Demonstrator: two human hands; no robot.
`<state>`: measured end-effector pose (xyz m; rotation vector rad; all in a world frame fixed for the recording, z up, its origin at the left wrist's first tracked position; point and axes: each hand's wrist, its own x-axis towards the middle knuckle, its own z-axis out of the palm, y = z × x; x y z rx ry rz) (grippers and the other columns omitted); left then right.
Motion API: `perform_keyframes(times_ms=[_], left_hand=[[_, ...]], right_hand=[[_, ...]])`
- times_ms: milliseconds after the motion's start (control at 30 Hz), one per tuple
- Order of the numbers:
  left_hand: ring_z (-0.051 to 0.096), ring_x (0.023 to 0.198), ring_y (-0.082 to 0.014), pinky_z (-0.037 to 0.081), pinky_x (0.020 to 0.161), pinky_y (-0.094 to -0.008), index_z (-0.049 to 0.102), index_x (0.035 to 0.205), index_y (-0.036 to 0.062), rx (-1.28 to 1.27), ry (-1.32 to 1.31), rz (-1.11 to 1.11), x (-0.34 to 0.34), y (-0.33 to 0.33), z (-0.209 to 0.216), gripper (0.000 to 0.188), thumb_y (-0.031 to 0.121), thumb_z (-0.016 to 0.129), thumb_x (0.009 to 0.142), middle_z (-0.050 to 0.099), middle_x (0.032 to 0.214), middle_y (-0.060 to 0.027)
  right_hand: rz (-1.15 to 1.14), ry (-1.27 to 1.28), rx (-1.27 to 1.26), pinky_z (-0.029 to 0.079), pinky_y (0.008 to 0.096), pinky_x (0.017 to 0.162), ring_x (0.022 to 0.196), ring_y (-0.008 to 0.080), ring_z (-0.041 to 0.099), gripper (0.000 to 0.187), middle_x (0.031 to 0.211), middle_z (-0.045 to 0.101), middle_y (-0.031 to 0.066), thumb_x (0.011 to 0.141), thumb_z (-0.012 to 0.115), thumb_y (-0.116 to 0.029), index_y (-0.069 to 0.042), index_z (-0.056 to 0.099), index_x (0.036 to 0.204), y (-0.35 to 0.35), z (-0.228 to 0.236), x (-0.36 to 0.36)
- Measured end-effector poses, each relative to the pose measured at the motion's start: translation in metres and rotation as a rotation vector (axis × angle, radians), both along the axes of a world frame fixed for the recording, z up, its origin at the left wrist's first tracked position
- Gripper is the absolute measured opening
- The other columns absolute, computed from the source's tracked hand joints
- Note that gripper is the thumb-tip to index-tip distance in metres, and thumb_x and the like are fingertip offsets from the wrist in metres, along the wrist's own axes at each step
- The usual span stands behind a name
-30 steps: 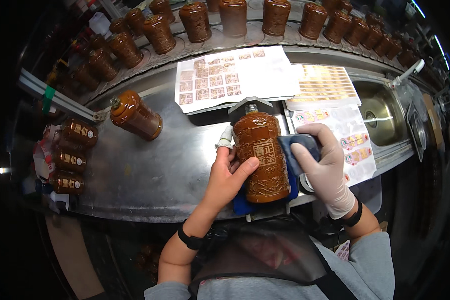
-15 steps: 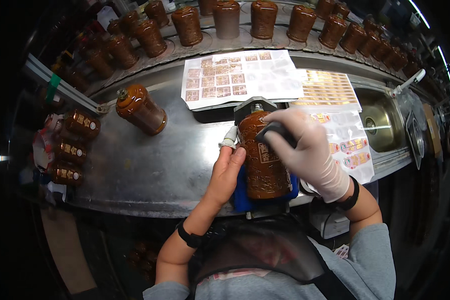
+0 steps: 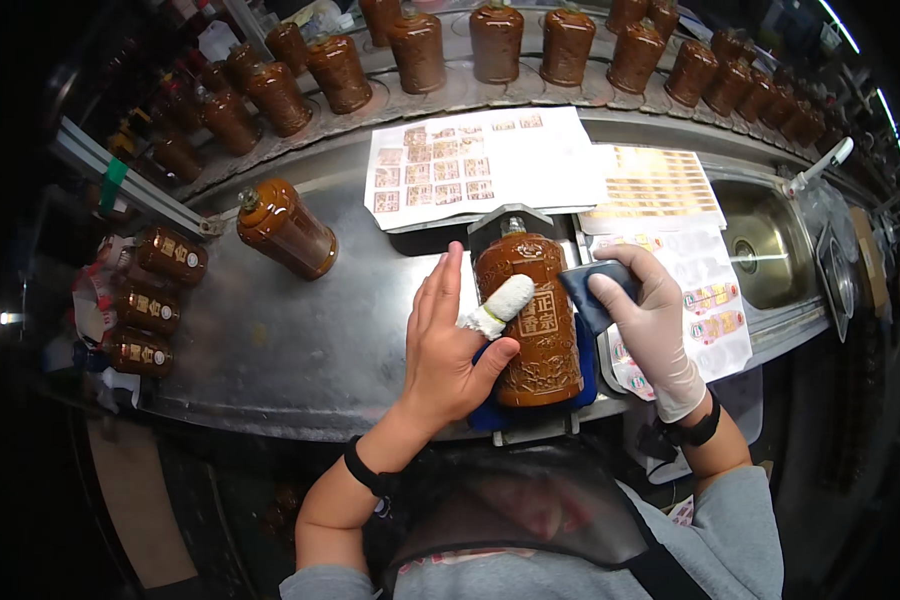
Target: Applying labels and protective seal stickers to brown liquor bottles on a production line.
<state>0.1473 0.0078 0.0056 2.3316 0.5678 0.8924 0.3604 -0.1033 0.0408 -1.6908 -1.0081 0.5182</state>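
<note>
Steel bench (image 3: 290, 350); right hand (image 3: 648, 318) now beside bottle (image 3: 538, 365)

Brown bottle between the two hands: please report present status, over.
Left hand spread. Right hand gloved, gripping dark pad. Brown bottle lying label up on blue cushion. Wrapped finger partly hides label.

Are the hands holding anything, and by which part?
The gloved right hand holds a dark pad by its right side. The left hand is open, gripping nothing; its wrapped finger lies over the brown bottle.
</note>
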Motion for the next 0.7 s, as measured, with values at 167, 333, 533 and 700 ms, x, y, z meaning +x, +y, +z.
perform_keyframes(times_ms=[167, 333, 533, 700], left_hand=[[0.031, 0.142, -0.0473, 0.023, 0.111, -0.0631, 0.07, 0.125, 0.0248, 0.206, 0.185, -0.023, 0.001, 0.003, 0.019, 0.045, 0.052, 0.058, 0.092, 0.027, 0.16, -0.0218], [0.014, 0.148, -0.0485, 0.013, 0.11, -0.0725, 0.069, 0.124, 0.0254, 0.254, 0.23, -0.177, 0.006, -0.002, 0.015, 0.042, 0.051, 0.055, 0.095, 0.021, 0.163, -0.0187], [0.008, 0.149, -0.0498, 0.01, 0.108, -0.0744, 0.062, 0.133, 0.0305, 0.236, 0.196, -0.194, -0.02, -0.019, -0.003, 0.043, 0.052, 0.045, 0.099, 0.016, 0.164, -0.0183], [0.009, 0.149, -0.0491, 0.008, 0.109, -0.0723, 0.077, 0.086, 0.01, 0.129, 0.044, -0.111, -0.016, -0.004, -0.012, 0.055, 0.053, 0.045, 0.1, 0.018, 0.163, -0.0202]], right_hand=[[0.033, 0.26, 0.016, 0.048, 0.0259, 0.081, 0.091, 0.0112, 0.059, 0.024, 0.099, 0.064, 0.0044, 0.088, 0.064, -0.007, 0.001, 0.065, 0.111, -0.008, -0.02, 0.016], [0.1, 0.573, 0.029, 0.048, 0.0257, 0.08, 0.091, 0.0121, 0.059, 0.04, 0.1, 0.063, 0.0051, 0.082, 0.066, -0.006, 0.001, 0.059, 0.12, -0.018, -0.02, 0.008], [0.087, 0.457, 0.077, 0.048, 0.0294, 0.088, 0.095, 0.0162, 0.061, 0.045, 0.107, 0.063, 0.0093, 0.077, 0.062, 0.004, 0.004, 0.056, 0.122, -0.012, -0.002, -0.009], [0.061, 0.224, 0.142, 0.045, 0.0279, 0.095, 0.105, 0.0146, 0.058, 0.049, 0.12, 0.059, 0.0074, 0.081, 0.063, 0.008, 0.002, 0.055, 0.129, -0.01, -0.006, -0.006]])
